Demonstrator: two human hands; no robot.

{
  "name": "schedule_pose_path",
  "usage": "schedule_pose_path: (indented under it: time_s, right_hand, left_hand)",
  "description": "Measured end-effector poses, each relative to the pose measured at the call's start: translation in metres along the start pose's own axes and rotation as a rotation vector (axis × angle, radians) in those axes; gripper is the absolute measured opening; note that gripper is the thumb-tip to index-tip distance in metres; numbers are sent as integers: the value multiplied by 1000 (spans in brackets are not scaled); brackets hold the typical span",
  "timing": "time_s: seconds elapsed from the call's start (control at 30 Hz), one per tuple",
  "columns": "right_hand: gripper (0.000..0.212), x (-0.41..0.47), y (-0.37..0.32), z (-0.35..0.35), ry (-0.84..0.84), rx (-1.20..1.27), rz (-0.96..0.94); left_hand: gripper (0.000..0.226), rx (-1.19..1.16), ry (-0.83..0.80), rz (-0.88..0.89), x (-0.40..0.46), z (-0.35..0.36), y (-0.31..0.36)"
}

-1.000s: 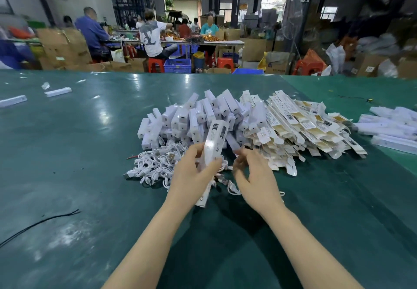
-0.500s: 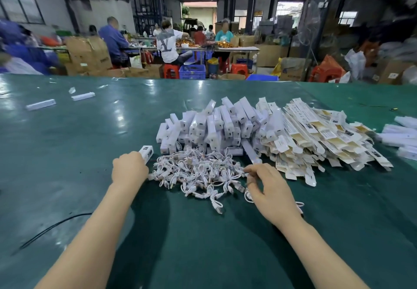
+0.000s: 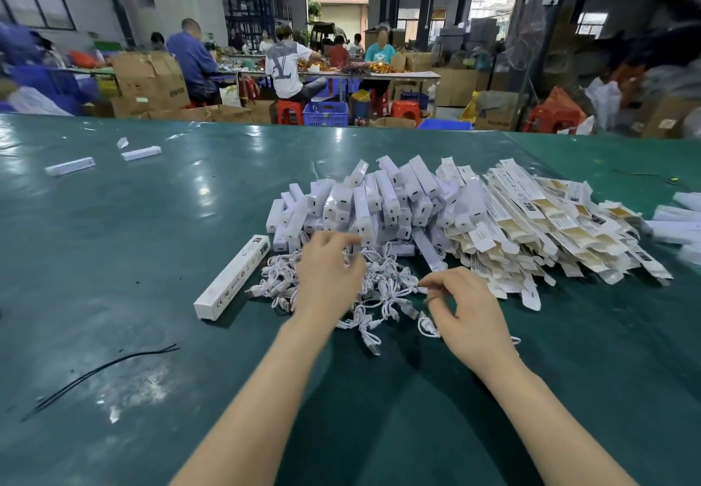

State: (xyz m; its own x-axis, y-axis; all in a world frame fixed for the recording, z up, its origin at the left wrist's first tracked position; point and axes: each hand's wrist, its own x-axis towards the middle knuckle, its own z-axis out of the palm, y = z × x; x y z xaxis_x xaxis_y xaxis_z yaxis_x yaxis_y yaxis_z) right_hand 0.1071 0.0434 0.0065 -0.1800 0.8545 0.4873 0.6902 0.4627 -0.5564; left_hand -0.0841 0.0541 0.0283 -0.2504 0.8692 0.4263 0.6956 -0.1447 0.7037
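A long white packed box [image 3: 232,283] lies on the green table [image 3: 113,258], left of a tangle of short white cables [image 3: 383,288]. My left hand [image 3: 328,273] hovers over the cables with fingers loosely curled, holding nothing that I can see. My right hand [image 3: 461,309] pinches one white cable at the tangle's right edge. Behind the cables sits a heap of white bar-shaped devices [image 3: 364,205]. To its right lies a pile of flat unfolded white and tan cartons [image 3: 550,227].
Two more white boxes [image 3: 70,166] lie at the far left of the table. A black wire [image 3: 102,372] lies near left. More white pieces [image 3: 679,220] sit at the right edge. Beyond the table, people sit at benches among cardboard boxes and red stools.
My left hand carried the packed box to the left, set it down on the table, let go and came back over the cables. My right hand took hold of a cable.
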Motion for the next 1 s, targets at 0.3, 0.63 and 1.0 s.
schedule_pose_path:
  time_s: [0.3, 0.63, 1.0]
  right_hand:
    - [18, 0, 6, 0, 35, -69, 67]
    - [18, 0, 1, -1, -32, -91, 70]
    - [19, 1, -3, 0, -41, -55, 77]
  left_hand:
    - [26, 287, 300, 212, -11, 6, -12]
    - [51, 631, 89, -545, 22, -71, -90]
    - [38, 592, 74, -396, 17, -66, -96]
